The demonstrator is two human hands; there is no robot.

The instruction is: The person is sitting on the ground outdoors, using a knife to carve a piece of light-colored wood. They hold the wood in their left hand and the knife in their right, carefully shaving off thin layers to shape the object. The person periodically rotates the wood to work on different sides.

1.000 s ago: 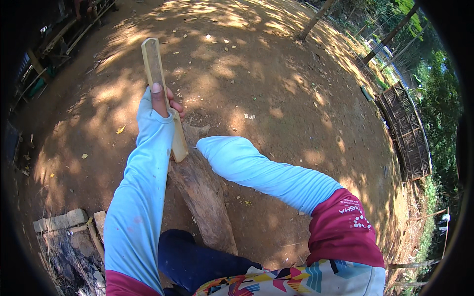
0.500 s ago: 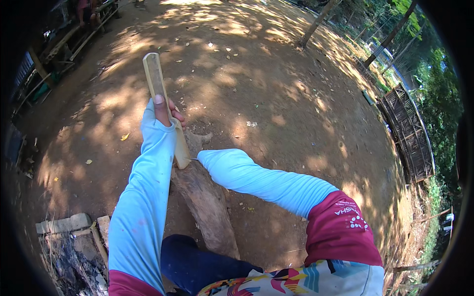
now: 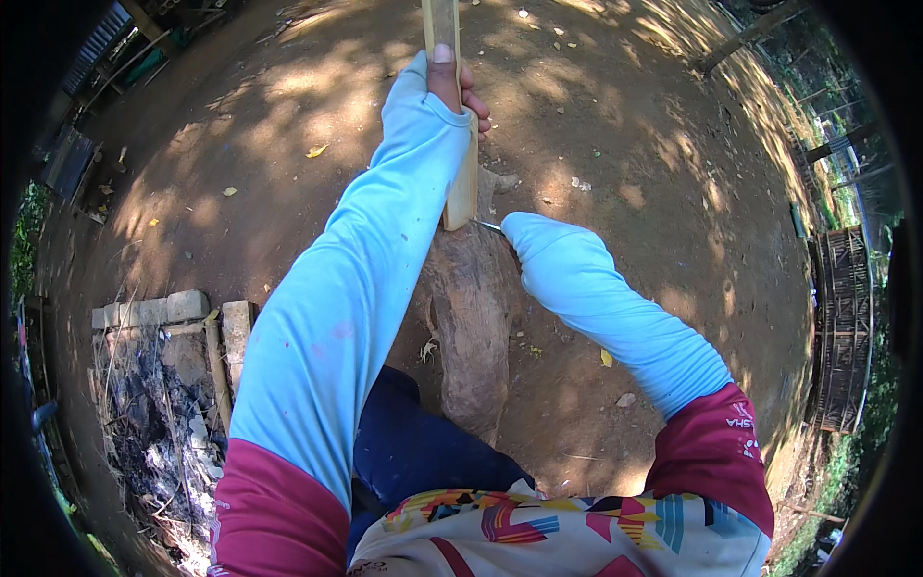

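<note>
My left hand (image 3: 444, 85) is closed around a long pale piece of split bamboo (image 3: 461, 192), thumb lying along its upper face. The piece stands nearly straight in the view, and its top runs past the upper edge. Its lower end rests on a thick brown log (image 3: 471, 332) on the ground by my leg. At the right of that lower end is my right hand (image 3: 538, 240), largely covered by a light blue sleeve, its fingers hidden. From it a thin metal knife blade (image 3: 488, 226) sticks out toward the bamboo's edge, with the handle out of sight.
A bed of ash edged with concrete blocks (image 3: 154, 310) lies at the left. Bare earth with scattered leaves surrounds the log. At the far right stands a woven bamboo panel (image 3: 841, 327), with a tree trunk (image 3: 755, 34) beyond.
My view has shifted, so hands, bamboo and log appear farther right and higher. The bamboo looks more upright. Both hands keep about the same places beside it.
</note>
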